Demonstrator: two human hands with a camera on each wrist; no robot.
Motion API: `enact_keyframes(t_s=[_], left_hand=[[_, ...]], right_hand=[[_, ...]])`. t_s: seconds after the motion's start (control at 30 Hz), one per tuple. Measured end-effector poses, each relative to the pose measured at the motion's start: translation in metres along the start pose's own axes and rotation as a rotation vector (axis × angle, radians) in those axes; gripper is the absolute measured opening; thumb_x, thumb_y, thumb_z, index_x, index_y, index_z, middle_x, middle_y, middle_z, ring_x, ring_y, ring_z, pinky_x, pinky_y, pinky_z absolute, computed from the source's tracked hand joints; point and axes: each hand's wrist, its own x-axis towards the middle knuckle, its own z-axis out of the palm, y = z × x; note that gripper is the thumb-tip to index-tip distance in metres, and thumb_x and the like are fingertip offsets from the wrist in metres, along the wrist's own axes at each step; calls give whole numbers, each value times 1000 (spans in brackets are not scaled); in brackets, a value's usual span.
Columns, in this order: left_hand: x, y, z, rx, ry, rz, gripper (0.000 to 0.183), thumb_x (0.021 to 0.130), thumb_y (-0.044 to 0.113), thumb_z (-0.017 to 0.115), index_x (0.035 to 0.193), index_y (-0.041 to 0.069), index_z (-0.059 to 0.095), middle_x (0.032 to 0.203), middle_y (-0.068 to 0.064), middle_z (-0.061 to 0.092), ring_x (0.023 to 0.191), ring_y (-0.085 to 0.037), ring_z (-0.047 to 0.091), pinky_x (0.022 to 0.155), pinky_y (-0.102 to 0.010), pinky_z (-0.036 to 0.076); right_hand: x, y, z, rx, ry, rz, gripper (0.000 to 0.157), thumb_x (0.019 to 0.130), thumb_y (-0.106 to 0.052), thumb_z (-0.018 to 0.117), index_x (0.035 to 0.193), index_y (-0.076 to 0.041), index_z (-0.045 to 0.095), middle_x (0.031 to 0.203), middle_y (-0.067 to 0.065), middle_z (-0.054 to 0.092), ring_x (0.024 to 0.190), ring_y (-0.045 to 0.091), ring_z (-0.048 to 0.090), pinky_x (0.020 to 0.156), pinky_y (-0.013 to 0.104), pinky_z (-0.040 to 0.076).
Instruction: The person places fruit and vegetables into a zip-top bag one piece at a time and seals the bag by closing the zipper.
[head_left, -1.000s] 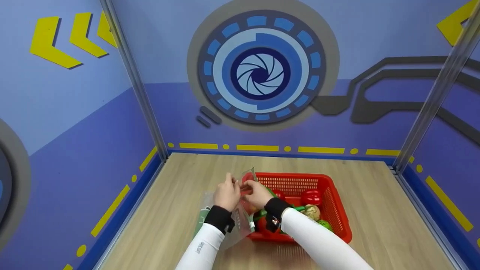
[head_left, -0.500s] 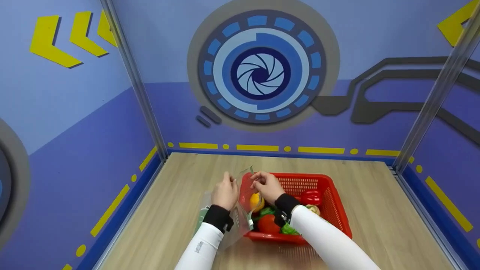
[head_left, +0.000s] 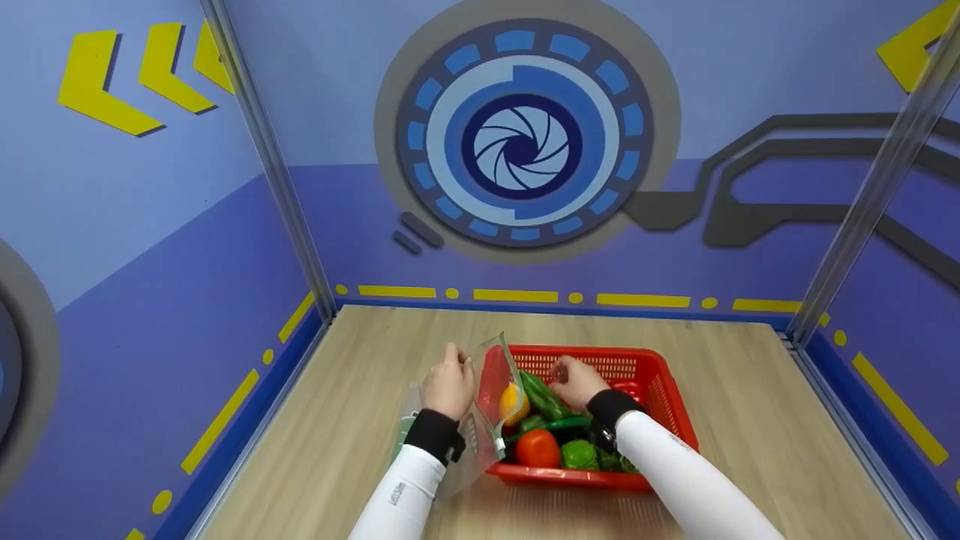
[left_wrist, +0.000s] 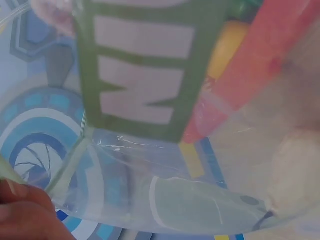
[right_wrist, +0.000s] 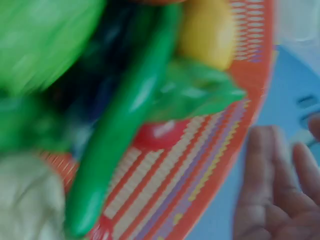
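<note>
My left hand [head_left: 448, 384] pinches the edge of a clear zip bag [head_left: 469, 442], which stands with its mouth toward the basket. In the left wrist view the bag's green print with pale letters is large, and a pale blurred shape [left_wrist: 295, 175] shows at the right. My right hand [head_left: 577, 382] hovers over the red basket [head_left: 585, 475], holding nothing; its fingers look fairly straight in the right wrist view. Below it lie a long green pepper [head_left: 544, 397], a cucumber-like vegetable [right_wrist: 125, 125], a tomato [head_left: 538, 448], a round green vegetable [head_left: 580, 455] and a yellow fruit [head_left: 512, 403].
The basket stands on a wooden table [head_left: 360, 420], just right of the bag. A red bell pepper [head_left: 628, 388] lies in it, partly hidden by my right hand. A pale lumpy vegetable [right_wrist: 30, 195] is at the lower left in the right wrist view. Patterned panels surround the table.
My right hand has left the bag's edge and moved right over the basket, uncovering the vegetables. My left hand keeps its grip on the bag, nearly still. The bag's mouth has spread wider.
</note>
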Motion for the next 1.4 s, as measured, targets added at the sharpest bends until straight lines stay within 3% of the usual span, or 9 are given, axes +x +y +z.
enact_keyframes(t_s=[0.17,0.3,0.4,0.53,0.77,0.93,1.17,1.4], left_hand=[[-1,-1,0,1,19,12,13,99,13,67,95,10,55,63,-8,62,52,-21,59,48,-32,43],[-2,-1,0,10,39,38,14,98,14,68,94,10,54,62,-8,62,50,-22,58,47,-31,41],[-2,-3,0,19,47,51,15,98,14,68,93,10,54,62,-9,63,50,-23,59,46,-31,41],[-2,-4,1,17,40,42,14,98,13,68,94,10,55,64,-9,64,52,-23,61,47,-33,44],[-2,-2,2,4,40,44,14,98,12,67,94,10,54,62,-9,62,52,-24,62,46,-33,44],[-2,-2,2,2,33,43,14,98,12,67,94,10,54,62,-10,63,53,-25,62,47,-33,44],[-2,0,2,10,20,21,13,99,14,67,95,10,55,62,-8,62,52,-22,60,47,-32,43],[-4,1,3,29,28,36,14,98,14,68,94,9,55,60,-8,59,51,-24,59,47,-33,41]], right_hand=[[-3,17,-1,-132,-49,14,51,91,-14,76,134,4,56,128,28,63,117,46,60,100,58,47],[-2,31,-5,-186,-15,78,69,88,-17,78,145,3,45,146,38,45,138,62,35,110,68,36],[-1,41,-8,-237,20,138,73,89,-19,78,147,5,42,150,42,37,142,66,25,109,72,34],[-2,52,-13,-297,44,221,79,90,-23,77,150,8,37,150,44,33,141,65,25,105,74,37],[-8,70,-23,-284,17,306,83,92,-20,71,153,13,26,148,48,29,135,70,27,106,75,35],[-11,78,-31,-277,-7,314,78,91,-14,67,150,18,26,141,51,33,130,69,36,109,71,34],[-11,83,-36,-216,-23,357,81,92,-14,66,158,8,24,150,52,21,140,69,25,112,72,32],[-12,86,-36,-252,10,288,76,92,-9,69,151,14,26,143,46,39,130,67,40,109,69,37]])
